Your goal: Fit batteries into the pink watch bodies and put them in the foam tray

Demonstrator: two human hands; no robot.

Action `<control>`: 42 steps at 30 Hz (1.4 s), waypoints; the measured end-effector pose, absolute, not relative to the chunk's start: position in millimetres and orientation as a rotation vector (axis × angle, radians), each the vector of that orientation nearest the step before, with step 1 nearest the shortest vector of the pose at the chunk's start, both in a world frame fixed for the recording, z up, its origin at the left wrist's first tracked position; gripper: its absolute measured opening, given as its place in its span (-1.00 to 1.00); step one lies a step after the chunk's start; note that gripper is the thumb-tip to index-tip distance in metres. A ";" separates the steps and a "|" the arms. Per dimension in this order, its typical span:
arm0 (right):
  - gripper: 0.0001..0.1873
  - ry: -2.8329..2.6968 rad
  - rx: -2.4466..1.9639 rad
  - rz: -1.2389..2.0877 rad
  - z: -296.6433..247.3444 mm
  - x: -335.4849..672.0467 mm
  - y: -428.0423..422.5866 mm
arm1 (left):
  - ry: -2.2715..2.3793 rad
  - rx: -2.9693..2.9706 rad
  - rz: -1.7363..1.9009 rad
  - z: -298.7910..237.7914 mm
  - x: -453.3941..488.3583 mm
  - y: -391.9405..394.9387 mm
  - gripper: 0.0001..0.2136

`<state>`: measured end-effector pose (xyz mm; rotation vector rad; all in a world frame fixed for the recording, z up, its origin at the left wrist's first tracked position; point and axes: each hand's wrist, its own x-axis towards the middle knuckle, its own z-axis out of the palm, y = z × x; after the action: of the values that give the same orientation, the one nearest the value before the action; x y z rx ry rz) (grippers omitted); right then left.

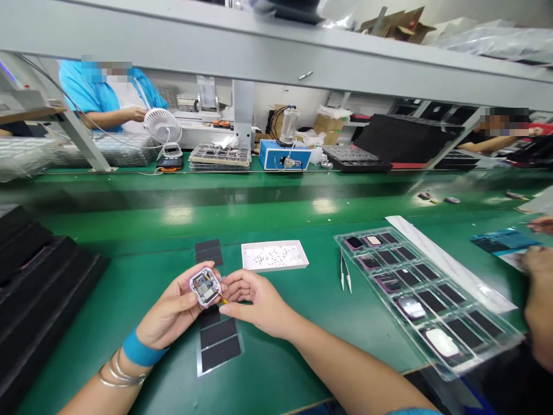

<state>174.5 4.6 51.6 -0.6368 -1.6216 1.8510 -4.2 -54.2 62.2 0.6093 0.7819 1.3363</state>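
Green worktop (276,374) filled the foreground beneath a grey overhead shelf (259,52), with a white fan (161,124) and a blue box (283,157) standing along the far side. Over the near part, the left hand (175,302) pinched a small open watch case (204,286) between thumb and fingers, tilted so that its crowded insides showed. That case was above a strip of black pads (220,351) lying on the worktop.

Close to the case's right edge, the right hand (259,302) had its fingers curled, with the thumb below them, next to a yellow tab (223,300) that seemed to hang on thin wires. Whether the fingertips gripped the tab or merely touched it, I could not tell.

Good handling seemed to ask for a light, steady hold on the rim, with the left thumb clear of the exposed parts. The tab was probably best guided by its own body; a tug on the wires might have pulled them loose. Tweezers (343,281) lay beside a clear tray (484,359) on the right, perhaps useful wherever fingertips proved too broad. Because a shallow white box (276,268) of tiny pieces sat just beyond the hands, small, low movements looked wise.
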 end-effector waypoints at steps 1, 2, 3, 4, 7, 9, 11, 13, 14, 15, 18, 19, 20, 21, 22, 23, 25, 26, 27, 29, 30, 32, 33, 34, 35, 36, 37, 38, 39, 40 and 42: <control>-0.58 -1.631 -0.641 1.845 52.0 174.9 4.5 | 0.779 0.619 1.335 61.2 -4.7 -53.9 -0.55; -0.59 -1.634 -0.648 1.843 52.3 175.2 4.5 | 0.778 0.624 1.337 60.4 -5.2 -53.6 -0.55; -0.60 -1.630 -0.656 1.844 52.6 175.4 4.4 | 0.777 0.626 1.339 59.8 -5.5 -53.3 -0.54; -0.61 -1.617 -0.664 1.848 52.9 175.4 4.4 | 0.778 0.625 1.340 59.5 -5.8 -53.0 -0.54; -0.62 -1.507 -0.641 1.903 54.7 175.6 4.9 | 0.778 0.621 1.342 60.2 -6.8 -52.2 -0.54; -0.62 -1.431 -0.601 1.933 57.8 176.8 5.8 | 0.783 0.628 1.337 61.7 -7.1 -51.4 -0.55; -0.67 -1.393 -0.561 1.950 62.6 179.3 7.0 | 0.789 0.649 1.326 63.5 -6.6 -50.6 -0.56; -0.75 -1.366 -0.524 2.006 68.0 182.7 8.2 | 0.795 0.682 1.310 65.3 -5.2 -49.7 -0.58; -0.77 -1.337 -0.503 2.055 70.5 184.5 8.8 | 0.795 0.704 1.300 66.1 -4.4 -49.3 -0.58; -0.77 -1.307 -0.481 2.110 72.7 186.2 9.3 | 0.794 0.727 1.289 66.6 -3.5 -49.1 -0.59; -0.64 -1.275 -0.416 2.229 76.4 190.4 11.4 | 0.799 0.778 1.267 66.4 -2.2 -49.0 -0.59; -0.58 -1.295 -0.405 2.244 76.9 191.2 12.2 | 0.804 0.788 1.260 65.8 -2.4 -49.1 -0.59; -0.56 -1.330 -0.406 2.239 77.0 191.7 13.0 | 0.809 0.797 1.254 65.0 -2.9 -49.1 -0.60; -0.58 -1.367 -0.422 2.203 77.0 191.8 13.8 | 0.812 0.806 1.243 64.0 -3.5 -49.0 -0.60; -0.64 -1.408 -0.448 2.137 76.8 191.6 14.5 | 0.811 0.819 1.227 63.1 -4.3 -48.8 -0.59; -0.72 -1.448 -0.474 2.052 76.5 191.1 15.0 | 0.807 0.835 1.207 62.1 -5.0 -48.6 -0.59; -0.80 -1.515 -0.497 1.864 75.7 189.8 15.7 | 0.795 0.873 1.162 60.7 -5.7 -48.0 -0.59; -0.82 -1.545 -0.491 1.780 75.1 189.2 15.9 | 0.785 0.892 1.137 60.2 -5.6 -47.9 -0.59; -0.83 -1.580 -0.479 1.709 74.5 188.8 15.9 | 0.777 0.904 1.115 60.0 -5.2 -47.8 -0.59; -0.86 -1.662 -0.453 1.583 73.0 188.6 15.6 | 0.758 0.908 1.088 60.1 -3.4 -48.0 -0.59; -0.87 -1.705 -0.442 1.525 72.3 188.9 15.3 | 0.747 0.902 1.082 60.2 -2.2 -48.4 -0.58; -0.87 -1.773 -0.434 1.428 71.0 189.4 14.6 | 0.731 0.886 1.067 60.2 0.1 -49.1 -0.59; -0.86 -1.790 -0.435 1.391 70.3 189.5 14.2 | 0.728 0.880 1.051 60.0 1.0 -49.4 -0.59; -0.86 -1.798 -0.439 1.362 69.5 189.4 14.0 | 0.728 0.877 1.025 59.6 1.6 -49.6 -0.60; -0.85 -1.804 -0.448 1.341 68.7 189.1 13.9 | 0.733 0.873 0.998 59.1 2.1 -49.6 -0.60; -0.84 -1.808 -0.461 1.326 67.6 188.7 13.9 | 0.741 0.869 0.970 58.7 2.3 -49.3 -0.61; -0.84 -1.815 -0.477 1.316 66.5 188.1 14.1 | 0.748 0.866 0.945 58.6 2.4 -49.0 -0.62; -0.84 -1.824 -0.496 1.310 65.1 187.5 14.5 | 0.756 0.863 0.926 58.7 2.5 -48.5 -0.63; -0.84 -1.835 -0.517 1.310 63.7 186.8 15.0 | 0.768 0.859 0.910 59.2 2.6 -48.0 -0.65; -0.85 -1.846 -0.541 1.313 62.3 186.2 15.7 | 0.785 0.851 0.898 60.0 2.9 -47.5 -0.66; -0.87 -1.861 -0.587 1.322 59.6 185.2 16.9 | 0.836 0.829 0.887 61.9 4.3 -46.8 -0.68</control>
<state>185.2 16.9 59.6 -0.5874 -1.8613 1.3215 4.3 -46.8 61.9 0.8289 0.8357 0.8869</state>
